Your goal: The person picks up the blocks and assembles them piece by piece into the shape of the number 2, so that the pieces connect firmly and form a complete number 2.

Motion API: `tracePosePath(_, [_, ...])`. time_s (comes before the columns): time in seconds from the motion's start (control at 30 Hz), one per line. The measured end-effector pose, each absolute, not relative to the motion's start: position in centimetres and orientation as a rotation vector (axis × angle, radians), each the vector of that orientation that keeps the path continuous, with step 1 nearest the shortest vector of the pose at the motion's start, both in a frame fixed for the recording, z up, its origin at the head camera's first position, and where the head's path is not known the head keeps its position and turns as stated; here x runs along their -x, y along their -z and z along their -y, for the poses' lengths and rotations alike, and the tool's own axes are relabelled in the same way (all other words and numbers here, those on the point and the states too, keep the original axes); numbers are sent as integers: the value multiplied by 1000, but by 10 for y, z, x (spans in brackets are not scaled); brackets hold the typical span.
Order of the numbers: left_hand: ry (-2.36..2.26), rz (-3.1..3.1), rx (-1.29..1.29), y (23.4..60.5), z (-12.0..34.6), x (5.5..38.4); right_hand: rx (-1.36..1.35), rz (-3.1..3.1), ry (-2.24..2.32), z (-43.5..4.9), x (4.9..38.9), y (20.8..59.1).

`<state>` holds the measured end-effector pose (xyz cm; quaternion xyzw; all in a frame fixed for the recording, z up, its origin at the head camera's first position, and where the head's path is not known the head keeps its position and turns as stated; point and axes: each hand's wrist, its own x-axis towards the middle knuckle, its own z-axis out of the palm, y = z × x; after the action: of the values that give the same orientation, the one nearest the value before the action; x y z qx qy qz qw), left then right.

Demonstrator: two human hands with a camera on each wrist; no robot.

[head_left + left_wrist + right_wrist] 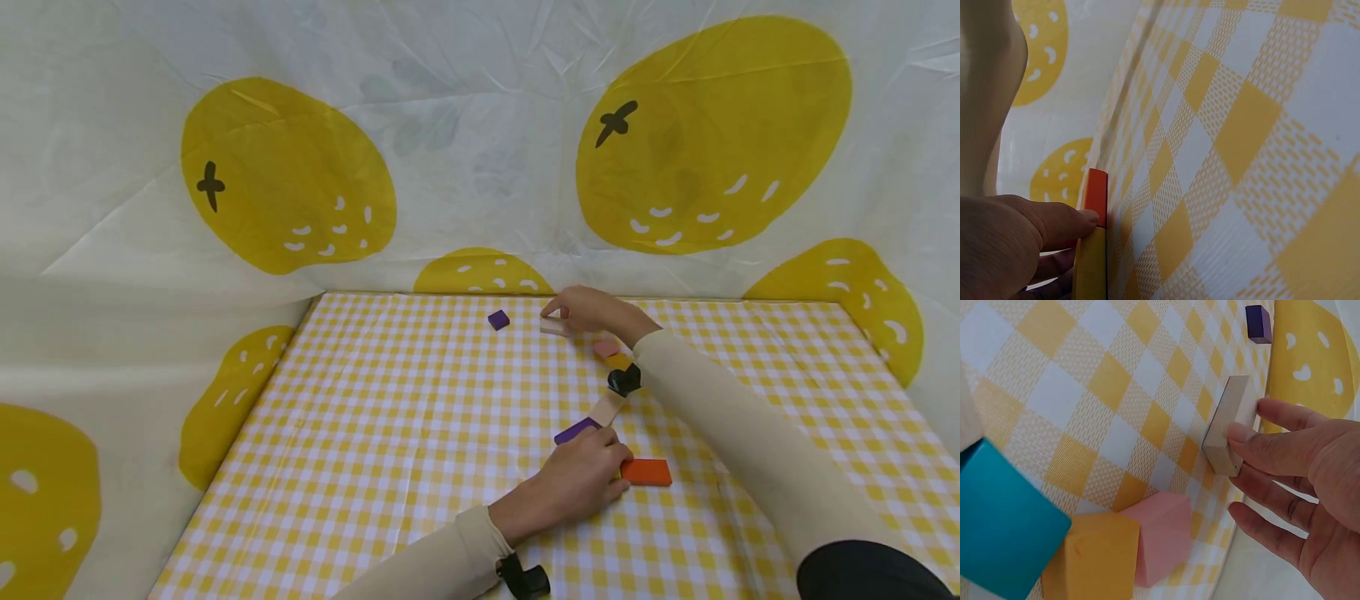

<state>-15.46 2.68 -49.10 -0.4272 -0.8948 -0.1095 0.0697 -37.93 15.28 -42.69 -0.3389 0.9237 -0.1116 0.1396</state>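
My left hand [581,473] pinches a yellow block [1090,267] between thumb and fingers at the near part of the table. The yellow block's end meets an orange-red block [648,472], and the thumb tip lies near that joint. A purple block [575,431] lies just beyond this hand. Toward the back edge, my right hand [596,310] holds a plain wooden block [1225,419], thumb on the near side and fingers on the far side. The block is low over the cloth, with the lower fingers spread apart.
Between the hands runs a line of blocks: another plain wooden block [607,408], a teal block [1010,519], an orange-yellow block [1100,556] and a pink block [1163,534]. A small purple block [498,320] lies at the back. A checked cloth [375,442] covers the table; a printed curtain [480,167] hangs behind.
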Motion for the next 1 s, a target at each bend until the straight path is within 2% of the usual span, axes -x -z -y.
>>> tracePosePath(1.0, [334, 2698, 1292, 489, -27, 154, 869, -2614, 460, -184, 363, 430])
